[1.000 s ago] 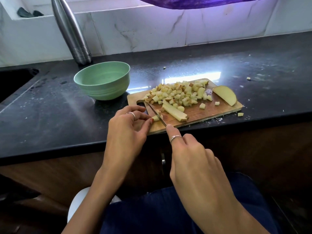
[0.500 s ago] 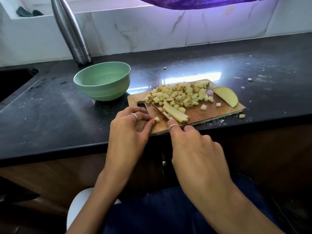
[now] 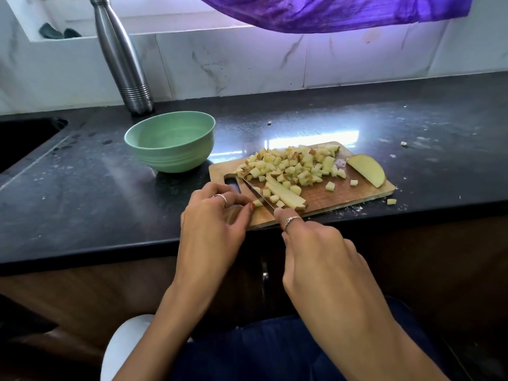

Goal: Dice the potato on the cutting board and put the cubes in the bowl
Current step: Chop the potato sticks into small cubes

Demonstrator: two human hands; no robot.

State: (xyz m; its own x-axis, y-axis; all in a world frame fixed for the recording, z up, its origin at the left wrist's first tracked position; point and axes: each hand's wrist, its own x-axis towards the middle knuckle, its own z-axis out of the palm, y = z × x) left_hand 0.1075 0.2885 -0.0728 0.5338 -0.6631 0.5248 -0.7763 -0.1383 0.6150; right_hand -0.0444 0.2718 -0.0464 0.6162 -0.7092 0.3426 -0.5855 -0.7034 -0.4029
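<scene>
Knife (image 3: 258, 196) slid a bit further along the strip (image 3: 286, 194) since a second ago. My left hand (image 3: 217, 215) pinches a cube (image 3: 257, 203), right hand (image 3: 316, 243) grips the handle. Still dicing mid-board (image 3: 357, 193); bowl (image 3: 170, 141) upper left is empty, so next comes chopping that strip.

Right hand (image 3: 316, 251) grips knife (image 3: 258, 195) on cutting board (image 3: 343, 193); left hand (image 3: 214, 221) pinches a cube (image 3: 257, 203).

Daylight enters from the window ledge (image 3: 154, 26) at the top, tinted violet beneath the purple cloth (image 3: 330, 12). A bright glare patch lies on the glossy black table (image 3: 313, 138). Soft shadow falls beside the green bowl (image 3: 170, 141). Wide-angle distortion bends the edges; the lower frame is dim.
</scene>
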